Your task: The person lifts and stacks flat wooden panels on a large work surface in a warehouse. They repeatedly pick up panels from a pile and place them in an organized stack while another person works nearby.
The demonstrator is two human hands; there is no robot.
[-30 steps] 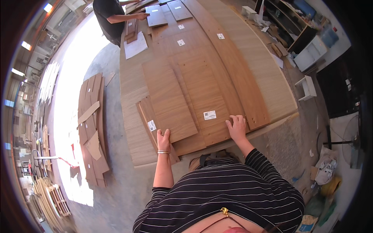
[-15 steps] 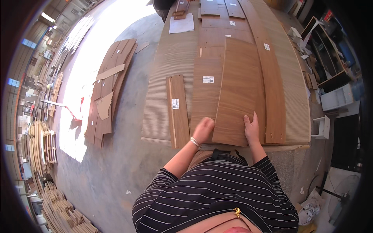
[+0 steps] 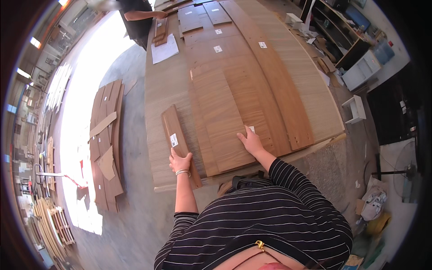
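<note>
My left hand (image 3: 181,160) is closed around the near part of a narrow brown wooden board (image 3: 170,123), thumb on its right side and fingers on its left. This board has a white label and lies lengthwise on the ribbed tabletop (image 3: 155,92). To its right, a wide wood-grain panel (image 3: 218,117) rests over other brown panels. My right hand (image 3: 252,141) grips the right edge of that wide panel near its front end, the thumb on top. A white label (image 3: 251,129) on a panel underneath shows just beyond my right fingers.
A long board (image 3: 270,81) runs along the stack's right side. Smaller labelled panels (image 3: 191,20) and a white sheet (image 3: 165,49) lie farther off. A person (image 3: 135,22) touches small boards at the far left. A panel stack (image 3: 105,144) sits on the floor at left.
The wide panel has shifted left over the stack, uncovering a label on its right. My left hand has moved from beside the wide panel onto the narrow board. The view has turned right.
</note>
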